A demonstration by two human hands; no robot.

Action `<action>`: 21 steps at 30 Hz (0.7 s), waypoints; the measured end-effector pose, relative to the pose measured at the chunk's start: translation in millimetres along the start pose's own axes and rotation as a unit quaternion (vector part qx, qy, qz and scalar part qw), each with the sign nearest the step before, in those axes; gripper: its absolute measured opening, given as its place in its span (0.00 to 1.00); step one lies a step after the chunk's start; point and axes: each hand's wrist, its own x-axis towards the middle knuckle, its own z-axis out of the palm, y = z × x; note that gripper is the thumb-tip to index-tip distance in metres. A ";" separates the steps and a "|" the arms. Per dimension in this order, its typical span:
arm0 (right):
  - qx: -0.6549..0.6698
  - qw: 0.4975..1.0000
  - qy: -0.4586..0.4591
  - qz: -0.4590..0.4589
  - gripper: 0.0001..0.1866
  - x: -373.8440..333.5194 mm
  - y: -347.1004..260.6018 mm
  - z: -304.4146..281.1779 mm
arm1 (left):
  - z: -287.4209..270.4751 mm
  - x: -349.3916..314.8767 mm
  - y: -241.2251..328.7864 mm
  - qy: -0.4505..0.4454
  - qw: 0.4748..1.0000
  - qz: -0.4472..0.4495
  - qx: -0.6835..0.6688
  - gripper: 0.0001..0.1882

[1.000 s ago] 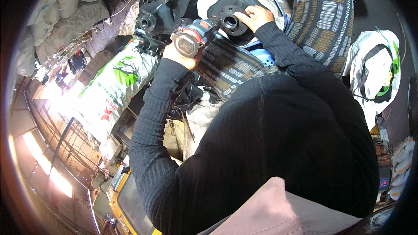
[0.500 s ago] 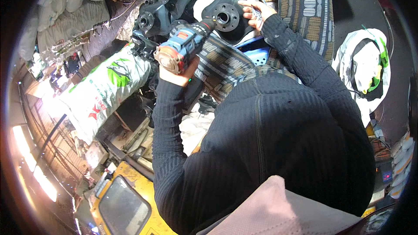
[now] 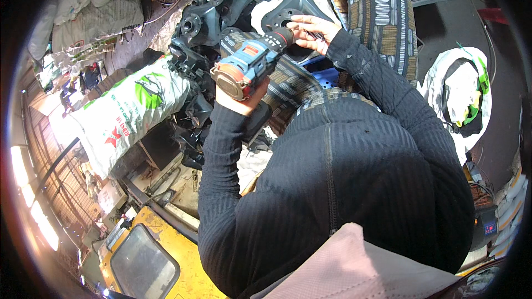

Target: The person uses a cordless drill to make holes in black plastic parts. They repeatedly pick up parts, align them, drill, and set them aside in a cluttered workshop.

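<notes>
My left hand [image 3: 243,101] is wrapped round the handle of a blue and red cordless drill [image 3: 247,65], which points up and to the right. At the drill's nose is my right hand [image 3: 317,32], fingers pinched together, with small dark metal pieces showing in the palm; they are too small to name. Just beyond both hands a dark moulded part [image 3: 299,4] with bolt holes rests on a white sack [image 3: 327,1]. My right hand and the drill hide its lower half. Under my forearms lies patterned striped cushioning [image 3: 291,80].
Several similar dark flanged parts [image 3: 206,22] are heaped at the far left. A full white and green sack [image 3: 133,108] lies beside them. An open white sack [image 3: 457,91] stands on the right, and a yellow machine panel [image 3: 166,243] is at the lower left.
The drill and my left hand have moved right and slightly nearer. My right hand has come left and down to the drill's nose. The dark part has tipped, and its round flange no longer shows.
</notes>
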 end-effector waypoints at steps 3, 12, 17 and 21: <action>-0.061 0.996 -0.070 0.001 0.24 -0.3 1.1 0.1 | -1.0 -0.5 -6.4 -0.057 0.959 -0.196 -0.196 0.24; -0.169 0.975 -0.142 0.041 0.32 2.9 2.3 -4.8 | -17.2 -6.4 -1.0 -0.056 0.906 -0.248 -0.338 0.22; -0.195 0.958 -0.178 0.110 0.33 0.1 3.5 -7.1 | -30.0 -6.0 -7.6 -0.101 0.899 -0.230 -0.359 0.25; -0.174 0.958 -0.176 0.144 0.35 -0.1 3.6 -3.5 | -34.6 -6.1 -9.7 -0.144 0.907 -0.243 -0.313 0.17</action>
